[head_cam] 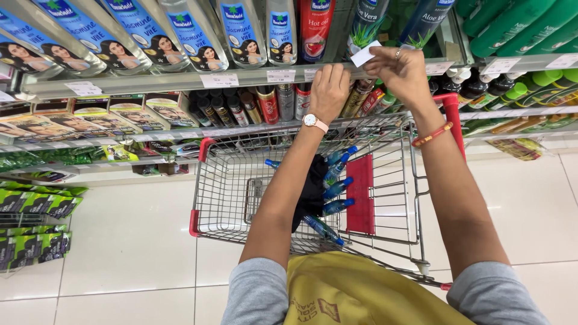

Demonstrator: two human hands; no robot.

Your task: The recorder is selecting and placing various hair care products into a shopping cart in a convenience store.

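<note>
My left hand [329,90], with a watch at the wrist, rests with bent fingers against the front strip of a shop shelf [180,80], by a white price label [280,75]. My right hand [402,73], with a red bangle at the wrist, pinches a small white paper tag [365,54] at the same shelf edge. Bottles of hair oil stand above on the shelf: clear blue-labelled ones [241,30], a red one [315,27] and dark green ones [367,24].
A wire shopping trolley [229,192] with red trim stands under my arms, holding a dark cloth and blue-capped bottles [334,192]. Lower shelves carry boxes [114,120] and small bottles. Green bottles [518,27] fill the right shelves. Green packets [36,204] hang at the left.
</note>
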